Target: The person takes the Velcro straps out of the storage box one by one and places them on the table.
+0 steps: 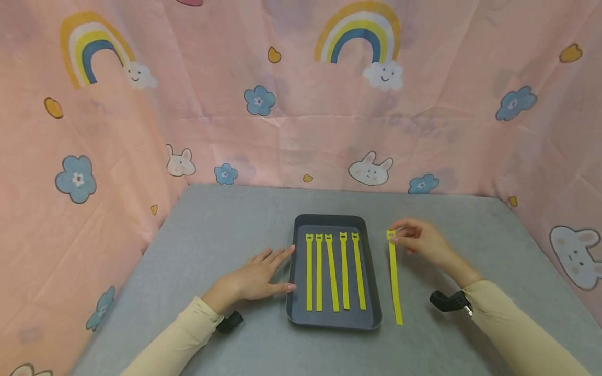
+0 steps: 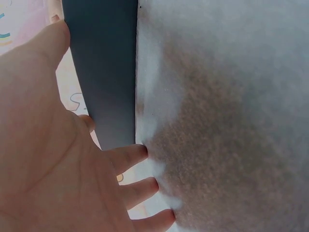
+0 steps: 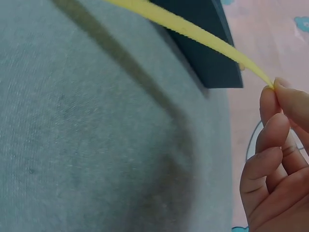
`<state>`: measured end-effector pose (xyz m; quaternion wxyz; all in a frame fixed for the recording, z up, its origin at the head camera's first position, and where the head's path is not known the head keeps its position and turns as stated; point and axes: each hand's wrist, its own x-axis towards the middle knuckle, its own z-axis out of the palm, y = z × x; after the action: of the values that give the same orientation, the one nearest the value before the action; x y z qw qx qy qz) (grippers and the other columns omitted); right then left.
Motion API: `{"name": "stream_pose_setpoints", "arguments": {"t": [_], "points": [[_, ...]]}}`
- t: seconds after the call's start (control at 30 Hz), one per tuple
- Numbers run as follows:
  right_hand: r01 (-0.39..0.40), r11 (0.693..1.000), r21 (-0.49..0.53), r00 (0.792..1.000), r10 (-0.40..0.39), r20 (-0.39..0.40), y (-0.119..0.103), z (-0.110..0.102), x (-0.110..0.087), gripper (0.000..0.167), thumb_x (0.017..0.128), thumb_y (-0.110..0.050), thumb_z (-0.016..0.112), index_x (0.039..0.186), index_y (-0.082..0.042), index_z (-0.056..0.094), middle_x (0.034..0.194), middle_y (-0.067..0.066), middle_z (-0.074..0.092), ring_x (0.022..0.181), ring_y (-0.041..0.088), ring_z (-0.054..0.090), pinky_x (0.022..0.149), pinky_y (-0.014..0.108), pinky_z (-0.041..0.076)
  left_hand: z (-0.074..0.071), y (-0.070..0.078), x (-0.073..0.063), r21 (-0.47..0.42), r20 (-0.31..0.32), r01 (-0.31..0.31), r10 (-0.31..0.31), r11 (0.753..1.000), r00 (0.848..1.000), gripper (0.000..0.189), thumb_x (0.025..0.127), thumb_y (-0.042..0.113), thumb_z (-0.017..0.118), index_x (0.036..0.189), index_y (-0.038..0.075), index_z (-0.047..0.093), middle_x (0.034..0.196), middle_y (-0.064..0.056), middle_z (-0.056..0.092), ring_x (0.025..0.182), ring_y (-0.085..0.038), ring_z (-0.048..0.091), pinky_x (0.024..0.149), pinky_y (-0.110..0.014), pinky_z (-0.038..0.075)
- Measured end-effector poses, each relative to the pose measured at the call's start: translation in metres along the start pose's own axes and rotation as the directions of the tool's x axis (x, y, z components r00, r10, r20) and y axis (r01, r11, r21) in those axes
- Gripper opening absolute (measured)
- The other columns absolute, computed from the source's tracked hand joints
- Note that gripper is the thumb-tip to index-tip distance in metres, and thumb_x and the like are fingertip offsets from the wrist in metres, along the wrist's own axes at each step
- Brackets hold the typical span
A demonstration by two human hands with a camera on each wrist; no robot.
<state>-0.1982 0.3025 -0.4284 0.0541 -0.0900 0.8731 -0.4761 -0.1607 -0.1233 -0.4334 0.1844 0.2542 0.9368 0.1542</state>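
Observation:
My right hand (image 1: 416, 241) pinches the head end of a yellow hook-and-loop cable tie (image 1: 395, 282) between thumb and forefinger, just right of a dark grey tray (image 1: 329, 218). The held tie hangs toward the near side; in the right wrist view it slants above the table, casting a shadow. Inside the tray several like yellow cable ties (image 1: 309, 277) lie side by side, slotted heads at the far end. At the tray's left side, my left hand (image 1: 254, 277) has its fingers spread, with thumb and forefinger touching the tray wall (image 2: 104, 72).
The grey table (image 1: 226, 219) reaches back to a pink curtain (image 1: 301, 141) printed with rainbows, rabbits and flowers, which also hangs along both sides. A black wrist device (image 1: 449, 301) sits under the right wrist, another black device (image 1: 229, 322) under the left.

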Motion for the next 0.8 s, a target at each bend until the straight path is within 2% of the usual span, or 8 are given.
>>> {"name": "stream_pose_setpoints", "arguments": {"t": [0.13, 0.37, 0.57, 0.8], "points": [[0.016, 1.0, -0.017, 1.0, -0.016, -0.004, 0.008, 0.005, 0.005, 0.034, 0.092, -0.027, 0.071, 0.119, -0.007, 0.063, 0.086, 0.004, 0.07, 0.06, 0.014, 0.054, 0.055, 0.03, 0.049, 0.001, -0.001, 0.0, 0.002, -0.003, -0.003, 0.003, 1.0, 1.0, 0.09, 0.09, 0.072, 0.049, 0.159, 0.038, 0.003, 0.167, -0.004, 0.02, 0.155, -0.038, 0.015, 0.12, -0.062, 0.019], [0.006, 1.0, -0.021, 1.0, -0.006, -0.009, 0.017, 0.011, 0.012, 0.036, 0.091, -0.028, 0.072, 0.119, -0.006, 0.064, 0.088, 0.003, 0.07, 0.064, 0.018, 0.059, 0.058, 0.029, 0.051, 0.001, -0.001, -0.001, 0.001, 0.005, -0.001, 0.001, 1.0, 1.0, 0.09, 0.09, 0.072, 0.048, 0.159, 0.039, 0.002, 0.167, -0.004, 0.019, 0.155, -0.037, 0.015, 0.121, -0.061, 0.018], [0.028, 0.999, -0.016, 1.0, -0.028, 0.002, 0.018, 0.015, 0.015, 0.035, 0.092, -0.022, 0.072, 0.12, -0.004, 0.064, 0.093, 0.016, 0.071, 0.062, 0.014, 0.057, 0.056, 0.028, 0.05, 0.001, -0.001, 0.0, 0.003, 0.003, -0.002, 0.002, 1.0, 1.0, 0.09, 0.09, 0.073, 0.048, 0.159, 0.039, 0.002, 0.167, -0.004, 0.019, 0.155, -0.037, 0.014, 0.121, -0.061, 0.018], [0.047, 0.998, -0.029, 0.999, -0.047, 0.003, 0.023, 0.019, 0.019, 0.033, 0.091, -0.02, 0.073, 0.117, -0.003, 0.064, 0.088, 0.017, 0.07, 0.06, 0.01, 0.056, 0.054, 0.027, 0.049, 0.001, 0.0, 0.001, -0.001, 0.001, -0.001, 0.001, 1.0, 1.0, 0.09, 0.09, 0.073, 0.048, 0.16, 0.037, 0.004, 0.167, -0.004, 0.019, 0.155, -0.037, 0.014, 0.121, -0.062, 0.018]]}}
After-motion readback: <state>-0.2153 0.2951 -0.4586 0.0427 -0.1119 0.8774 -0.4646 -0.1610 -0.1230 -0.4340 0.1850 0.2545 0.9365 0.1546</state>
